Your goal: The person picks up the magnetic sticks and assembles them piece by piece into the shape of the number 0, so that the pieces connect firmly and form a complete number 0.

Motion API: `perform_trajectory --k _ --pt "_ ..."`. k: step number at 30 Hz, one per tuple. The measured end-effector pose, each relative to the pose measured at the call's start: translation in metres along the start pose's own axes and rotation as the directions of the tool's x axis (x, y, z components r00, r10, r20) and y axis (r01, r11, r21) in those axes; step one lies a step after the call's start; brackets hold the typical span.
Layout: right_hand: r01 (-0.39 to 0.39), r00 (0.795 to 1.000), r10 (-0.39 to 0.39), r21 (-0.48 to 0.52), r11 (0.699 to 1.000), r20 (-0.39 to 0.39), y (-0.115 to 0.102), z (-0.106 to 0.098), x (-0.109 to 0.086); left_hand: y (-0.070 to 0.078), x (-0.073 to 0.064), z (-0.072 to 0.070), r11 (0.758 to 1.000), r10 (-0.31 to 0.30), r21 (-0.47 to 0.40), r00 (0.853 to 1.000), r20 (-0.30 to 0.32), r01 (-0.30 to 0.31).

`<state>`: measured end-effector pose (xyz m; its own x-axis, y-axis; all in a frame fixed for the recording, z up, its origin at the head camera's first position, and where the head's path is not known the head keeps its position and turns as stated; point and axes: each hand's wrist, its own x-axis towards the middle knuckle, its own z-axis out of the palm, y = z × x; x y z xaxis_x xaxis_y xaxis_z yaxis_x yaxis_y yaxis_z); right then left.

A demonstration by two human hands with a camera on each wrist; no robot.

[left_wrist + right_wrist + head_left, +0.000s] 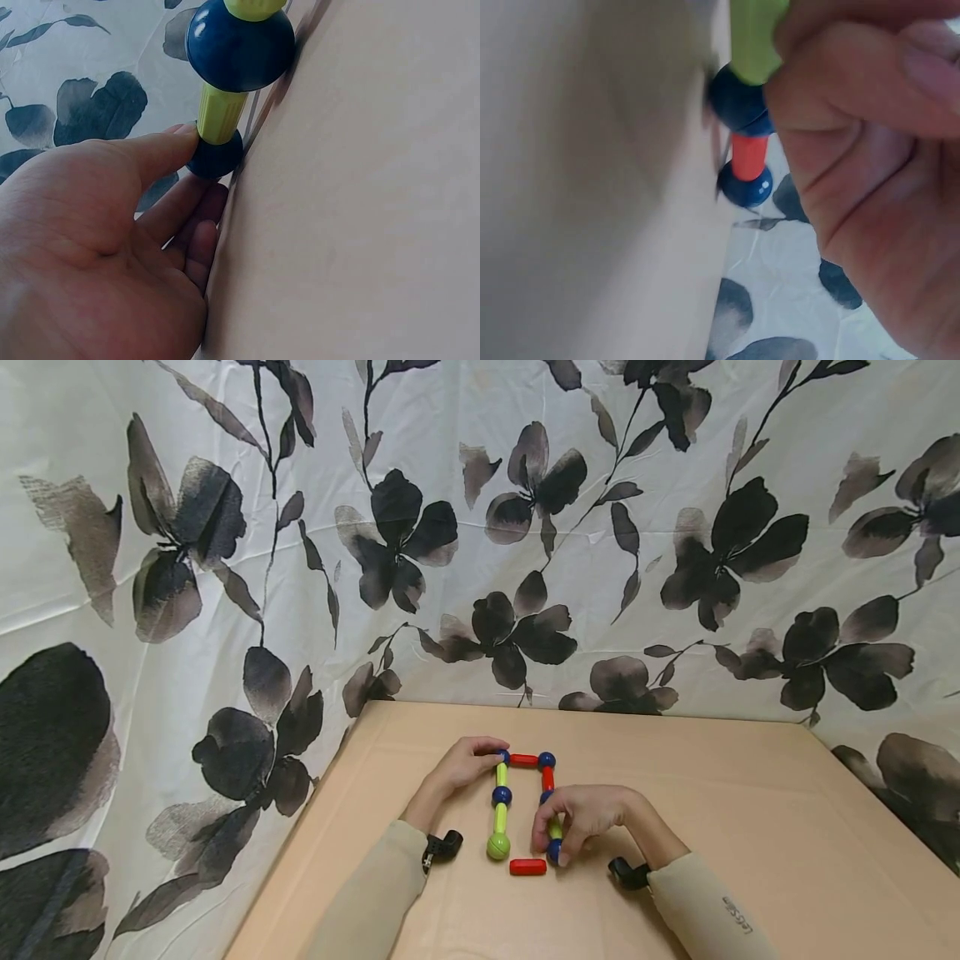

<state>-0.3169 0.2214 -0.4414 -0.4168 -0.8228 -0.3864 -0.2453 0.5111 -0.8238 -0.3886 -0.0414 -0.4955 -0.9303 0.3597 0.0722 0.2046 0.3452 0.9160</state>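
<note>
Rods and balls form a frame with an open near side on the table. My left hand (459, 768) pinches the blue ball (217, 156) at its far left corner, thumb and fingers on either side. Down the left side run a yellow-green rod (501, 817), a middle blue ball (502, 795) and a green ball (498, 846) at the near end. My right hand (596, 814) bends over the right side, thumb and finger around the near blue ball (553, 851). Its palm partly covers a yellow-green rod (754, 37). Red rods (523, 760) make up the far side and upper right.
A loose red rod (528, 867) lies across the near opening, apart from the green ball. The light wooden table (675, 777) ends at the back against a hanging white cloth (450, 402) with dark flowers. Each wrist wears a small black camera (628, 872).
</note>
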Motion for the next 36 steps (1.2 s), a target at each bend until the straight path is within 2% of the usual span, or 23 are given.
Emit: perform_trajectory --k 3,7,12,21,27,32,36 --pt "0.037 0.998 -0.041 -0.091 0.995 -0.043 -0.008 0.003 0.002 0.001 0.0 -0.001 1.0 0.007 -0.004 1.0 0.0 -0.007" --pt "0.044 0.994 -0.069 -0.257 0.965 -0.089 -0.022 0.01 0.006 0.001 0.0 -0.002 1.0 0.011 -0.009 1.0 0.0 -0.011" --pt "0.043 0.993 -0.081 -0.365 0.93 -0.088 -0.035 0.019 0.013 0.0 0.001 -0.002 1.0 0.02 -0.011 1.0 0.0 -0.02" --pt "0.063 0.996 -0.078 -0.332 0.941 -0.032 -0.034 0.027 0.024 0.0 -0.001 0.0 0.999 0.035 -0.021 0.999 0.009 -0.034" --pt "0.056 0.998 -0.064 -0.372 0.927 -0.007 -0.04 0.031 0.023 0.002 0.001 -0.002 1.0 0.021 -0.023 1.0 0.011 -0.021" --pt "0.032 0.998 -0.052 -0.418 0.908 -0.036 -0.042 0.034 0.022 0.0 0.002 -0.001 1.0 0.017 -0.014 1.0 0.011 -0.017" --pt "0.016 0.996 -0.048 -0.405 0.914 -0.07 -0.041 0.033 0.02 -0.001 0.001 -0.001 1.0 0.017 0.004 1.0 0.01 -0.017"
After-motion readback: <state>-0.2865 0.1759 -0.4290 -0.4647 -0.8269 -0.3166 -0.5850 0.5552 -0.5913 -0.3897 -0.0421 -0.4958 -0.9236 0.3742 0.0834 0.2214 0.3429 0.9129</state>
